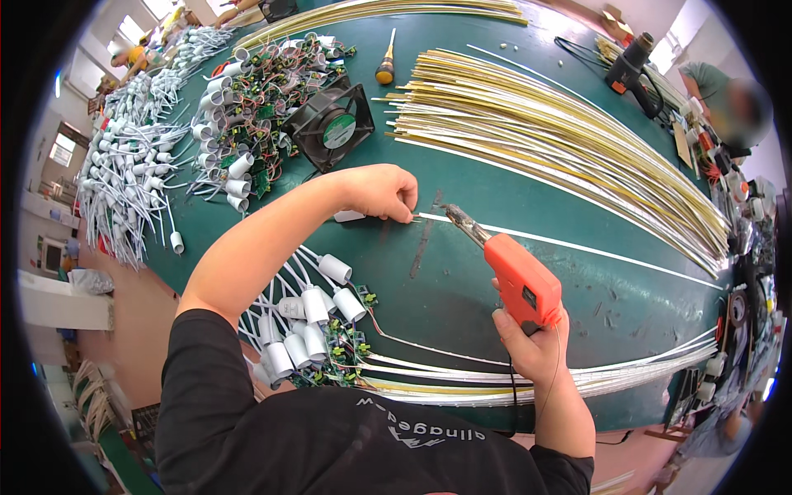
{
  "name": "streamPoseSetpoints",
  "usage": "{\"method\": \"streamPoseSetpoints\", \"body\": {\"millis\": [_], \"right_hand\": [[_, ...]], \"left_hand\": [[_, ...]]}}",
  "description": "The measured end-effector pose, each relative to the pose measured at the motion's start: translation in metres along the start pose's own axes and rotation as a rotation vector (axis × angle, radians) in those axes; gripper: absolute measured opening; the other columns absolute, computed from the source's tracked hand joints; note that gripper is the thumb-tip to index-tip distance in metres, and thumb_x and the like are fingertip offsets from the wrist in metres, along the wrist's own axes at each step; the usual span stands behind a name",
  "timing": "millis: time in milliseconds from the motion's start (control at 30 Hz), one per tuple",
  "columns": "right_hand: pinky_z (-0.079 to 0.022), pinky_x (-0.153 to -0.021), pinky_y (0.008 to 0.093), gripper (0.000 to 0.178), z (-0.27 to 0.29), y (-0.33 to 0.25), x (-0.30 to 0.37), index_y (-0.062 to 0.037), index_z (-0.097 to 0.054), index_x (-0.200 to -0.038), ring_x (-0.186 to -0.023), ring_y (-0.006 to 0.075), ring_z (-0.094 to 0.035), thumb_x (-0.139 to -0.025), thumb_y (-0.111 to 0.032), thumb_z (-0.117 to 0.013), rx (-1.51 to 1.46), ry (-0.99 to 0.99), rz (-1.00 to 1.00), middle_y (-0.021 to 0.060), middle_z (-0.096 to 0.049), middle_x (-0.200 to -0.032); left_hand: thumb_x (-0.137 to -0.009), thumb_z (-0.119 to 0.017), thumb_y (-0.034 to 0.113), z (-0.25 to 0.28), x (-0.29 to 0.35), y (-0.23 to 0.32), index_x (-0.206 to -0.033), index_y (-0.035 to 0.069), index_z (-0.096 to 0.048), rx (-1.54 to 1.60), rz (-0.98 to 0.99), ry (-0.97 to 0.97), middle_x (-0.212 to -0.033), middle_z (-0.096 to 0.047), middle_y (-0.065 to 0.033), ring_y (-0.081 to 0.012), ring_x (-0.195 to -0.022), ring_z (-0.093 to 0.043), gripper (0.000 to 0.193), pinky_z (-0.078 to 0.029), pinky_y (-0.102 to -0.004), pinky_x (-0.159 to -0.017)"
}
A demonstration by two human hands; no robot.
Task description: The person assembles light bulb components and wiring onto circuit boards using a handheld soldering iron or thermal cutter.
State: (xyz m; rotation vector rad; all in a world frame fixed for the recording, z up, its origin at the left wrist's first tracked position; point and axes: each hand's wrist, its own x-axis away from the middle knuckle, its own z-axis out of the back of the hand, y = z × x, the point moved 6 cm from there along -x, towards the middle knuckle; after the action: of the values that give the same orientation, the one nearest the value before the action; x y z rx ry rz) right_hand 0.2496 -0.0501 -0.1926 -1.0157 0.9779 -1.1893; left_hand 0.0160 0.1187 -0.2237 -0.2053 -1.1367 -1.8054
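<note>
My left hand (384, 194) is closed in a pinch at the middle of the table, with thin wire ends (416, 219) poking out at its fingertips. They meet or nearly meet the left end of a long white strip (577, 250) lying across the green tabletop. My right hand (538, 351) grips an orange soldering gun (524, 280) by its handle. Its dark, worn tip points up and left, just right of my left fingertips and close to the strip's end. A white piece (350, 216) shows partly behind my left forearm.
Nearer me lie white lamp sockets with circuit boards (313, 309) and strips (577, 379). Beyond are a black fan (334, 128), more boards and sockets (264, 107), a screwdriver (385, 68), a large strip bundle (536, 132) and a heat gun (632, 66). A person (718, 99) is at far right.
</note>
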Motion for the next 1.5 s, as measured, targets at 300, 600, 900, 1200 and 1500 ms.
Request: {"method": "streamPoseSetpoints", "body": {"millis": [300,600,900,1200,1500], "right_hand": [[-0.048,-0.082,0.0289,0.047,0.003,-0.002,-0.001,0.0026,-0.052,-0.124,-0.089,0.0125,-0.059,-0.079,-0.004,-0.067,0.033,0.010,-0.011,0.0102,-0.065,-0.105],[-0.048,-0.081,0.0286,0.048,0.003,0.002,0.000,0.0030,-0.050,-0.126,-0.087,0.0124,-0.059,-0.080,-0.003,-0.066,0.033,0.011,0.009,0.0108,-0.064,-0.105],[-0.047,-0.066,0.0240,0.048,0.002,0.002,-0.001,0.0026,-0.049,-0.126,-0.073,0.0081,-0.057,-0.081,-0.002,-0.066,0.032,0.019,0.053,0.0103,-0.065,-0.103],[-0.047,-0.062,0.0228,0.048,0.002,0.006,0.000,0.0020,-0.049,-0.126,-0.071,0.0074,-0.056,-0.081,-0.003,-0.066,0.039,0.002,0.008,0.0115,-0.065,-0.107],[-0.049,-0.070,0.0245,0.050,0.000,0.006,0.001,0.0013,-0.048,-0.128,-0.081,0.0089,-0.058,-0.081,-0.001,-0.066,0.028,0.012,0.023,0.0136,-0.063,-0.115]], "left_hand": [[-0.078,-0.068,0.013,-0.010,0.017,0.015,-0.093,0.006,-0.060,-0.304,-0.375,0.217,-0.088,-0.059,-0.0086,-0.0266,-0.083,-0.059,0.018,-0.048,-0.0362,-0.073],[-0.080,-0.067,0.012,-0.009,0.021,0.015,-0.087,0.004,-0.059,-0.228,-0.365,0.267,-0.087,-0.059,-0.0099,-0.0273,-0.085,-0.059,0.013,-0.048,-0.0361,-0.074],[-0.080,-0.070,0.015,-0.012,0.009,0.007,-0.096,0.005,-0.064,-0.142,-0.378,0.171,-0.091,-0.060,-0.0092,-0.0246,-0.087,-0.059,0.020,-0.048,-0.0348,-0.077],[-0.084,-0.061,0.015,-0.012,0.014,0.013,-0.086,0.004,-0.061,-0.214,-0.355,0.240,-0.090,-0.057,-0.0108,-0.0285,-0.090,-0.058,0.011,-0.047,-0.0355,-0.080],[-0.085,-0.060,0.013,-0.004,0.016,0.008,-0.088,0.004,-0.061,-0.023,-0.247,0.386,-0.090,-0.062,-0.0132,-0.0307,-0.086,-0.060,0.010,-0.049,-0.0380,-0.077]]}}
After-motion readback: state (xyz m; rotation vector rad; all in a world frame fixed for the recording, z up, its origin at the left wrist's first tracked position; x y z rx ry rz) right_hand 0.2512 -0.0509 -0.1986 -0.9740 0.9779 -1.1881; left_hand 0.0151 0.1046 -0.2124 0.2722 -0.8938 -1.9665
